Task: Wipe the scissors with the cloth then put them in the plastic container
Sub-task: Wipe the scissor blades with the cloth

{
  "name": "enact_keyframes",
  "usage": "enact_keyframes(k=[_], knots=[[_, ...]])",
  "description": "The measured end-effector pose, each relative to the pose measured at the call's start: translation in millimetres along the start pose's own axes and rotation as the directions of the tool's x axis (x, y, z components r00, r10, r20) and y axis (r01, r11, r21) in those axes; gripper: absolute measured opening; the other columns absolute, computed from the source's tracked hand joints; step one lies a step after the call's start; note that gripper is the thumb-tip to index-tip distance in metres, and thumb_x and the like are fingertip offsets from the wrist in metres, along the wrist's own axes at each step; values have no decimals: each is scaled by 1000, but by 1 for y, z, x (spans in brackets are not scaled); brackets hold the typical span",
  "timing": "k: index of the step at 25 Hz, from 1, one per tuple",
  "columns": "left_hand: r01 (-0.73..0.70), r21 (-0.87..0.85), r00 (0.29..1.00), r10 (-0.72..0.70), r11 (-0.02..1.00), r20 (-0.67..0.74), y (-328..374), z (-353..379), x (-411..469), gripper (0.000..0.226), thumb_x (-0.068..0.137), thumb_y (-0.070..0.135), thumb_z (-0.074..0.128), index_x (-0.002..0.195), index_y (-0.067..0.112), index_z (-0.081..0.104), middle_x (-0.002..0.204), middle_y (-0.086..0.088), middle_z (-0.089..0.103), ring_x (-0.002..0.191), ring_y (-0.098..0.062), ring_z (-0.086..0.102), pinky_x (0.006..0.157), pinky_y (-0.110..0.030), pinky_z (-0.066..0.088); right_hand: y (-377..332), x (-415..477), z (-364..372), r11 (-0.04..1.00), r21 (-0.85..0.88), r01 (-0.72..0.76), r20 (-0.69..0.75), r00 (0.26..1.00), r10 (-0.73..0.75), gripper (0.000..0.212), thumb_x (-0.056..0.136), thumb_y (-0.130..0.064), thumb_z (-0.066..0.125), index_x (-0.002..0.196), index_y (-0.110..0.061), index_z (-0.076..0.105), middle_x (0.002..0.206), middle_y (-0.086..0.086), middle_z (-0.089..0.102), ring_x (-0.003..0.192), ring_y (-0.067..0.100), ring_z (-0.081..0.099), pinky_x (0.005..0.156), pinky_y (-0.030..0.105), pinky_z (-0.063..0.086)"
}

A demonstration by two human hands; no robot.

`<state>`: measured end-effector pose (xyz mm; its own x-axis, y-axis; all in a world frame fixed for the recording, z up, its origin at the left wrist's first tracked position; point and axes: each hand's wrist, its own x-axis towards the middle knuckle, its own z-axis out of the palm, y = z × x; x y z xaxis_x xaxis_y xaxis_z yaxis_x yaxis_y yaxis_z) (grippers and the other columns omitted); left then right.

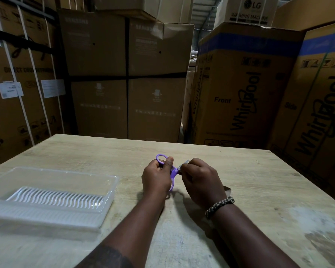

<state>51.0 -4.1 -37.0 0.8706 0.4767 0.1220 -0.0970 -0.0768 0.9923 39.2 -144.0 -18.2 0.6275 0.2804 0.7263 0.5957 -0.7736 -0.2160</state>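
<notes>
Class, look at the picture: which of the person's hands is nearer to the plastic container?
Left. The left hand, gripping the scissors by the purple handle, is just right of the plastic container; the right hand, at the blades, lies farther right.

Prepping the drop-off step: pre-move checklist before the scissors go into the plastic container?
1. Left hand grips the purple scissors by the handle: ok.
2. Right hand pinches the blades: ok.
3. Cloth between fingers and blades: cannot tell, hidden.
4. Blades closed: cannot tell.
5. Clear plastic container on the table, left of the hands, no lid on: ok.
6. Path across the table to the container bare: ok.
</notes>
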Motion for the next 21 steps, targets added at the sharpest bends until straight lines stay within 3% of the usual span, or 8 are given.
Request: enact_keyframes(k=[8, 21], knots=[[-38, 21, 999, 37, 999, 22, 0, 0, -5, 35, 92, 46, 74, 76, 15, 66, 69, 1, 72, 63, -16, 64, 58, -27, 45, 2, 5, 9, 996, -45, -79, 17, 997, 80, 13, 88, -17, 67, 76, -16, 72, 72, 1, 58, 60, 24, 57, 51, 35, 46], [-17, 48, 999, 16, 999, 30, 2, 1, -7, 36, 92, 45, 75, 74, 15, 67, 68, 0, 73, 64, -18, 64, 60, -29, 45, 6, 12, 7, 987, 34, -156, 53, 987, 154, 10, 85, -17, 73, 77, -19, 80, 65, -3, 58, 59, 17, 56, 56, 32, 46]])
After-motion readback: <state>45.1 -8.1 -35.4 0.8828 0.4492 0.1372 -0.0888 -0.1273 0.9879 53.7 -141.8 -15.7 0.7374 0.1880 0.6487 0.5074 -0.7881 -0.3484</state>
